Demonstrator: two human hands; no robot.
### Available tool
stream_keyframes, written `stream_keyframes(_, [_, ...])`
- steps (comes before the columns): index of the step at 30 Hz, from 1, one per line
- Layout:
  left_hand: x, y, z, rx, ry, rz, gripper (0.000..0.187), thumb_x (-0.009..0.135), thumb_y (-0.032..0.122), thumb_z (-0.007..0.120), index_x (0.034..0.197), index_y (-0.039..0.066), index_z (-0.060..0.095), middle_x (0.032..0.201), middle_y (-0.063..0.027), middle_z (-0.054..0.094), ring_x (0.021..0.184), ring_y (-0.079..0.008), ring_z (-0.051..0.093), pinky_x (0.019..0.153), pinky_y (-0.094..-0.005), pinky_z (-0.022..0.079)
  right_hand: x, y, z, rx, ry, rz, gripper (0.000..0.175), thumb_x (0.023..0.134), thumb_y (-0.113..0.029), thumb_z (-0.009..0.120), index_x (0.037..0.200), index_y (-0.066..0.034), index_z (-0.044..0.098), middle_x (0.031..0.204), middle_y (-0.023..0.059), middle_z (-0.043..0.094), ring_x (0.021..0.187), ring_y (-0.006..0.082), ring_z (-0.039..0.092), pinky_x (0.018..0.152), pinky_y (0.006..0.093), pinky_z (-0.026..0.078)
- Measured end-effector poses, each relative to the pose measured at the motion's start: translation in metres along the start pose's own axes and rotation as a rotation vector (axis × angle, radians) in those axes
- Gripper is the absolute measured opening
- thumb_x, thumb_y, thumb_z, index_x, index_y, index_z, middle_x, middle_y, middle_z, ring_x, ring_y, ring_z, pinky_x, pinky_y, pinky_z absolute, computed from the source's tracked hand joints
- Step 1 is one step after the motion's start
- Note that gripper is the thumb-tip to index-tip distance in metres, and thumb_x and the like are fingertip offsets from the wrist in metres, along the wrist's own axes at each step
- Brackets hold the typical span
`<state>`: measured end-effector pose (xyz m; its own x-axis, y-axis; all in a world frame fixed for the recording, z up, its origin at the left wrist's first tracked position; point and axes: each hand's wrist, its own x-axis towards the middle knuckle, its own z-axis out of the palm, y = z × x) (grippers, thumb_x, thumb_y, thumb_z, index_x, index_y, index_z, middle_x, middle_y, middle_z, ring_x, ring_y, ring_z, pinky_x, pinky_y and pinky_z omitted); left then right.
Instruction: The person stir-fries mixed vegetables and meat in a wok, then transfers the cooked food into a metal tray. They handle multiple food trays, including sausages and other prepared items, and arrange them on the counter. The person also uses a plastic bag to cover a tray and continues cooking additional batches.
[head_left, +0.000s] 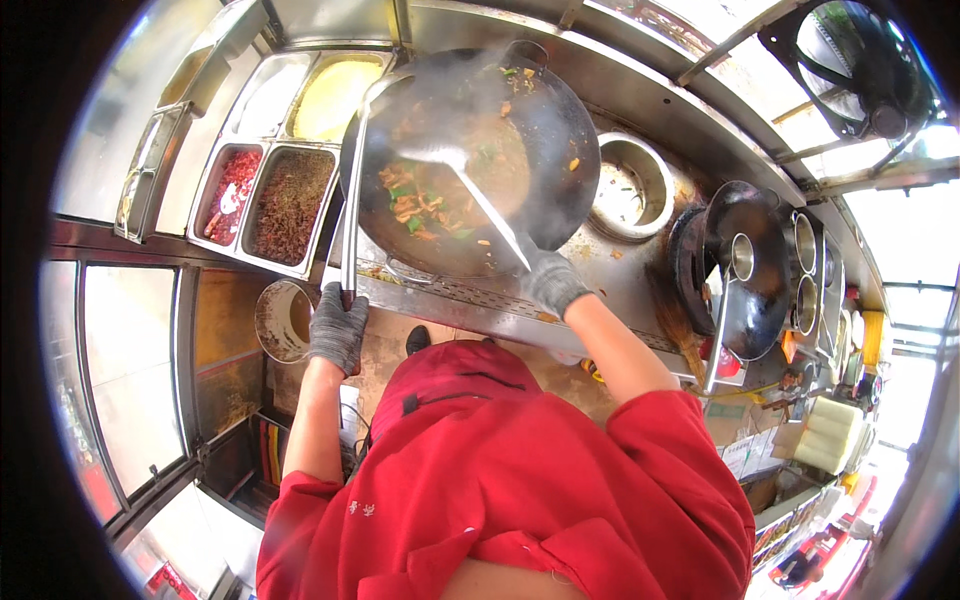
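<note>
A large black wok (559, 157) stands on the steel range, steam rising over it. Meat pieces and green vegetables (412, 206) lie toward its lower left, beside brownish liquid. My right hand (551, 279), in a grey knit glove, is closed around the handle of a metal wok ladle (491, 210); the ladle's head is inside the wok, partly blurred by steam. My left hand (337, 330), gloved alike, grips the dark handle end of a long metal utensil (355, 195) at the wok's left. That utensil's far end, near the wok's upper left rim, is hard to make out.
Steel trays with red chopped food (234, 187), dark brown granules (289, 202) and a yellow ingredient (337, 97) adjoin the wok's left. A bucket (285, 321) is below them. Rightward are a round metal pot (652, 187), a bamboo brush (679, 326) and a second wok (750, 300) with a ladle.
</note>
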<state>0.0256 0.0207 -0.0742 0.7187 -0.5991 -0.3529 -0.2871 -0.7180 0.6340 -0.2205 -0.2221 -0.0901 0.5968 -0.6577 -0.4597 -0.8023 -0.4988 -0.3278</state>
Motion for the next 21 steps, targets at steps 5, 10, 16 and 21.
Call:
stream_keyframes(5, [0.006,-0.005,0.006,0.180,0.032,0.016,0.027,0.083,0.024,0.065,0.096,0.003,0.054,0.083,-0.0155,0.064,0.079,-0.0332,0.063,0.072,-0.0408,0.048,-0.089,0.051,0.037,0.301,0.342,0.049,0.046,0.088,-0.021,0.055,0.131,-0.0129,0.044,0.075,0.0182,0.062,0.067,0.0354,0.063,0.064,0.0434,0.051])
stream_keyframes(10, [0.003,-0.006,0.021,-0.087,-0.128,-0.014,0.024,0.085,0.022,0.063,0.095,0.002,0.052,0.071,-0.0085,0.057,0.059,-0.0208,0.058,0.056,-0.0355,0.048,-0.159,0.070,0.093,1.186,0.383,0.665,0.019,0.086,-0.017,0.066,0.096,-0.0063,0.054,0.070,0.0003,0.055,0.057,0.0102,0.051,0.052,0.0287,0.045])
stream_keyframes(16, [-0.030,0.019,0.022,-0.809,-0.370,-0.128,0.020,0.087,0.018,0.061,0.096,0.003,0.052,0.068,-0.0056,0.053,0.047,-0.0141,0.053,0.041,-0.0275,0.048,-0.188,0.111,0.190,1.713,0.274,0.578,0.015,0.083,-0.012,0.065,0.081,-0.0111,0.049,0.057,0.0055,0.051,0.043,0.0182,0.052,0.037,0.0326,0.042])
stream_keyframes(21, [-0.049,0.054,0.018,-1.067,-0.508,-0.110,0.024,0.088,0.017,0.058,0.102,0.000,0.050,0.069,-0.0077,0.055,0.049,-0.0180,0.057,0.045,-0.0299,0.052,-0.164,0.145,0.192,0.718,0.142,0.664,0.026,0.084,-0.028,0.065,0.095,-0.0063,0.059,0.064,0.0124,0.057,0.069,0.0304,0.063,0.064,0.0404,0.052])
